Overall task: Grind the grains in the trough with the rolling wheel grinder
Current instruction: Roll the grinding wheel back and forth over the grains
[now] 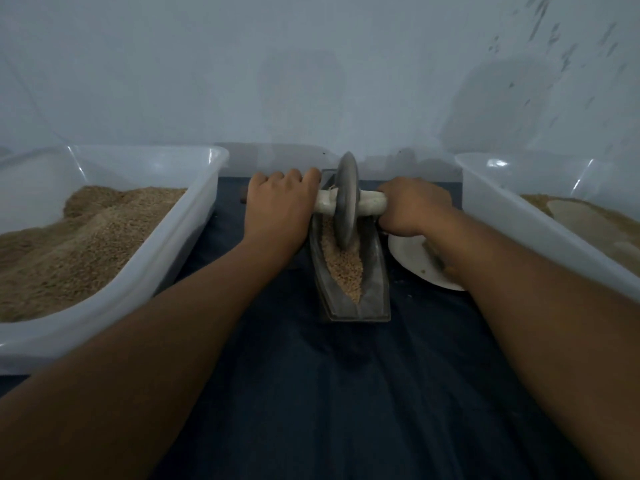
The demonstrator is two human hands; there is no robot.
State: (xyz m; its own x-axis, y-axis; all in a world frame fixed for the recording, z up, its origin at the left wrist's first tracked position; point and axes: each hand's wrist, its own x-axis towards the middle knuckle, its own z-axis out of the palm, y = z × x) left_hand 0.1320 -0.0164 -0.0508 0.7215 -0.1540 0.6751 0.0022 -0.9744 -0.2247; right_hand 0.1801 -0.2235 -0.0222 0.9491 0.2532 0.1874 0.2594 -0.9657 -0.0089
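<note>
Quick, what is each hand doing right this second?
Left hand: closed, gripping the left end of the wheel grinder's handle.
Right hand: closed, gripping the handle's right end.

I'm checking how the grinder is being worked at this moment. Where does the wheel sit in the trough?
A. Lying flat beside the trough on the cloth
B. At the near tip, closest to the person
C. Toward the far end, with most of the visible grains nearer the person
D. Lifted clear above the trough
C: the wheel stands upright in the trough's far part, both hands on its handle, while the grains lie mostly on the near side.
</note>
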